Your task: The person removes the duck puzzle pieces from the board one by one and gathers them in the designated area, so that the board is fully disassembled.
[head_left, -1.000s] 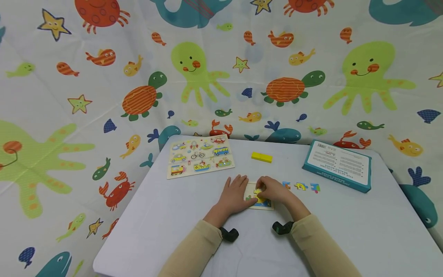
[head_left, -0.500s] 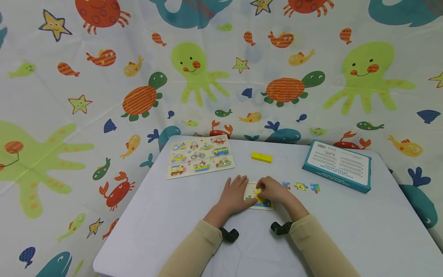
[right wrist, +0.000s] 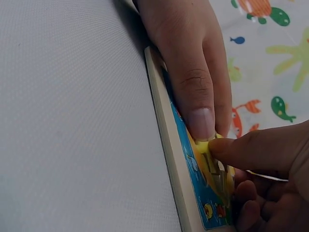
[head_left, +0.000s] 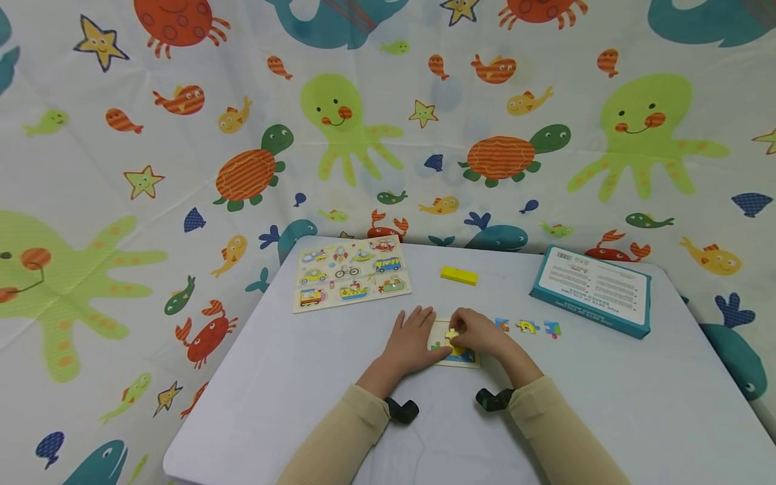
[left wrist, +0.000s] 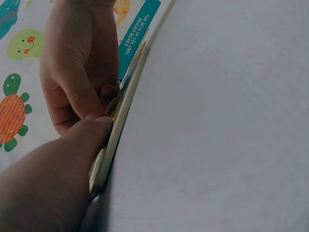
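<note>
A small wooden jigsaw board (head_left: 440,329) lies on the table between my hands, with a blue and yellow picture partly filled in. My left hand (head_left: 412,342) is spread flat at its left side, fingers extended, its thumb pressing on the board. From the right, my right hand (head_left: 480,333) pinches a yellow puzzle piece (right wrist: 212,162) between thumb and curled fingers, low over the board. In the right wrist view, that piece touches the board's surface close to the left thumb. Fingers cover much of the picture.
Three loose puzzle pieces (head_left: 527,327) lie in a row right of the board. Farther back are a vehicle-picture board (head_left: 330,269), a yellow block (head_left: 459,275) and a teal box (head_left: 591,289). A sea-animal curtain (head_left: 388,135) hangs behind the white table (head_left: 273,377).
Both hands stay almost where they were at the board. The right wrist shifts very slightly; the loose pieces and other things keep their places.
</note>
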A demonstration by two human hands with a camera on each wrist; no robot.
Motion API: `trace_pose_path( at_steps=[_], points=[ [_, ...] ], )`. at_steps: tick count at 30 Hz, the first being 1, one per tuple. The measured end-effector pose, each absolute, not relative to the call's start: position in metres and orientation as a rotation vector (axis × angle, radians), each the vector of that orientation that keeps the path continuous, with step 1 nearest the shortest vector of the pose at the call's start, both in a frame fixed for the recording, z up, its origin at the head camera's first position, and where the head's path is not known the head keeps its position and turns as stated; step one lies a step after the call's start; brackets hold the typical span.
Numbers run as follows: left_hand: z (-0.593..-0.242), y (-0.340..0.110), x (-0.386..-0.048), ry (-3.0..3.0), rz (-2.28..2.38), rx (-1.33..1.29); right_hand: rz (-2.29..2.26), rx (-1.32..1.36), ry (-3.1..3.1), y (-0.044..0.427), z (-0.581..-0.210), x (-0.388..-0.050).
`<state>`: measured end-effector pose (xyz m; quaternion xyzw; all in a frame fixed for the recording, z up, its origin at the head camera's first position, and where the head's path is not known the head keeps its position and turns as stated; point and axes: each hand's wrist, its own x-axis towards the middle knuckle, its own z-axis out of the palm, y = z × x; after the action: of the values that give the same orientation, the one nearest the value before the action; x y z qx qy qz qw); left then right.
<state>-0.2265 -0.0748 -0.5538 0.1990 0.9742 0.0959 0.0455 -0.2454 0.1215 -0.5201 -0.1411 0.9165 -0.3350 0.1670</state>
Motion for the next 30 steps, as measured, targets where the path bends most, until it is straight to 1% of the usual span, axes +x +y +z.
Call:
trace_pose_path(
  at_steps=[8,13,18,30],
  points=[
    [-0.552,-0.076,-0.225,2.97,0.284,0.603,-1.004,-0.399,2.595,0.122,-0.522,-0.243],
    [-0.552,-0.076,-0.226,2.973,0.289,0.607,-0.961,-0.449,2.615,0.123,-0.522,-0.243],
    [-0.552,-0.076,-0.226,2.975,0.293,0.608,-0.923,-0.422,2.636,0.124,-0.522,-0.245],
    [-0.555,-0.075,-0.228,2.979,0.293,0.606,-0.987,-0.368,2.532,0.127,-0.508,-0.242]
  ],
)
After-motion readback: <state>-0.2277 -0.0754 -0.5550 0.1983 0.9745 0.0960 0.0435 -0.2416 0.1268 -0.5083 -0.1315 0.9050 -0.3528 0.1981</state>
